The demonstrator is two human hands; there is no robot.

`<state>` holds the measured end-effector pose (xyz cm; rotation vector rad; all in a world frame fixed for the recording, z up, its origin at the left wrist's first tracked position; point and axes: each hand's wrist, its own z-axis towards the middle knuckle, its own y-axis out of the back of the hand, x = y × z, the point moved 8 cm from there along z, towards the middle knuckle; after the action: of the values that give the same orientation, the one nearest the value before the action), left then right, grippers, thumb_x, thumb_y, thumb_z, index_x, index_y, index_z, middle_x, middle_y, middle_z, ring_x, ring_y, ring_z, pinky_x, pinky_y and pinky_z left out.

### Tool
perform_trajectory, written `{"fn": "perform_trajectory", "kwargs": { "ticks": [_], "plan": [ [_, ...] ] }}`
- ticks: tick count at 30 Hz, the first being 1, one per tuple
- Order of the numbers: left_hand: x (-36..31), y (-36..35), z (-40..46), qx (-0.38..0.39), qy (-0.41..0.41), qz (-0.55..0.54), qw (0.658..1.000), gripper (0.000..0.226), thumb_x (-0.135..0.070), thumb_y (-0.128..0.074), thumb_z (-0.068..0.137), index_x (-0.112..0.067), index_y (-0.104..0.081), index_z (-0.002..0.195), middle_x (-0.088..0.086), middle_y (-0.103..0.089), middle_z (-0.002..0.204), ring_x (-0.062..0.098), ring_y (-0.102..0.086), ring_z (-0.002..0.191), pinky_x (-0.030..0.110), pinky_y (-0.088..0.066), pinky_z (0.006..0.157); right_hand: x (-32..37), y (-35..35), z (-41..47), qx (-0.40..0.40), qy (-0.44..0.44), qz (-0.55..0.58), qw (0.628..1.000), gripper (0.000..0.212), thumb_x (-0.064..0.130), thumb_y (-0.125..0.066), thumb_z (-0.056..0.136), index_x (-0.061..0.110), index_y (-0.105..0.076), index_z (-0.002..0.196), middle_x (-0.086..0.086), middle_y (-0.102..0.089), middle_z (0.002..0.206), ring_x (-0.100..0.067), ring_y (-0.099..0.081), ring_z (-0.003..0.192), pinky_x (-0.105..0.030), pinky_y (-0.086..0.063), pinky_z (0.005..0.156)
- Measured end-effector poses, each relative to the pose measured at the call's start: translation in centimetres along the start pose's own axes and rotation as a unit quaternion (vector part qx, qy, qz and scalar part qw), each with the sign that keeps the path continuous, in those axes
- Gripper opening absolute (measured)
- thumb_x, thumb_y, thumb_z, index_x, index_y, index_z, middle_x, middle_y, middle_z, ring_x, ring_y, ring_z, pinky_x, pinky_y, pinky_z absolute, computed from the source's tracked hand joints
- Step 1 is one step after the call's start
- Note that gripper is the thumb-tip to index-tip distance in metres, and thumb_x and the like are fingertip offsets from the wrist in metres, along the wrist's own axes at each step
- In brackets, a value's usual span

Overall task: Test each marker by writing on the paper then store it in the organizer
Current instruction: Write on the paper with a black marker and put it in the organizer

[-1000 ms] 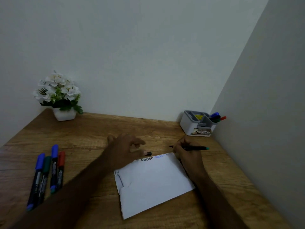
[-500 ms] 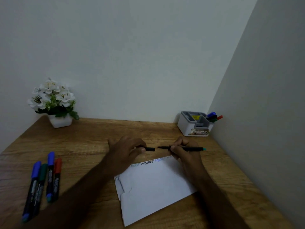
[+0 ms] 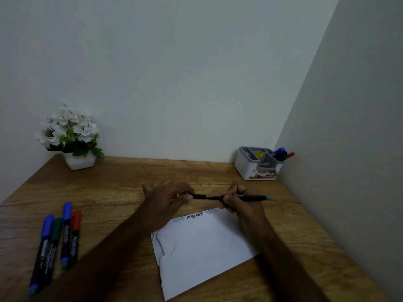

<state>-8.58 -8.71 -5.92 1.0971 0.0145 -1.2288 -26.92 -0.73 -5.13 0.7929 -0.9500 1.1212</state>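
Observation:
My right hand (image 3: 241,205) grips a thin black marker (image 3: 250,197) with a teal end, held level above the paper's far edge. Pinched in my left hand (image 3: 165,198) is its black cap (image 3: 198,196), which meets the marker's tip. The white paper (image 3: 202,251) lies on the wooden desk and carries short written samples along its far edge. Several capped markers (image 3: 65,234), blue, green and red, lie in a row at the left. The white and grey organizer (image 3: 258,164) stands at the back right with several markers in its right compartment.
A white pot of white flowers (image 3: 73,138) stands at the desk's back left corner. Walls close the desk at the back and along the right side. The desk's bare wood (image 3: 122,188) stretches between the flowers and my hands.
My hands have lifted off the paper and come together. The cap in my left hand has moved right until it meets the marker's tip.

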Motion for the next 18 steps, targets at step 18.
{"fn": "perform_trajectory", "kwargs": {
  "ticks": [18],
  "plan": [
    [-1.3, -0.6, 0.0, 0.040, -0.042, -0.017, 0.998, 0.036, -0.056, -0.036, 0.087, -0.035, -0.066, 0.090, -0.015, -0.064, 0.084, 0.001, -0.049, 0.092, 0.039, -0.024, 0.079, 0.4, -1.1, -0.3, 0.034, -0.036, -0.094, 0.994, 0.011, 0.009, -0.077, 0.082, -0.001, -0.071, 0.081, -0.004, -0.070, 0.079, -0.011, -0.064, 0.078, -0.024, -0.050, 0.072]
  ]
}}
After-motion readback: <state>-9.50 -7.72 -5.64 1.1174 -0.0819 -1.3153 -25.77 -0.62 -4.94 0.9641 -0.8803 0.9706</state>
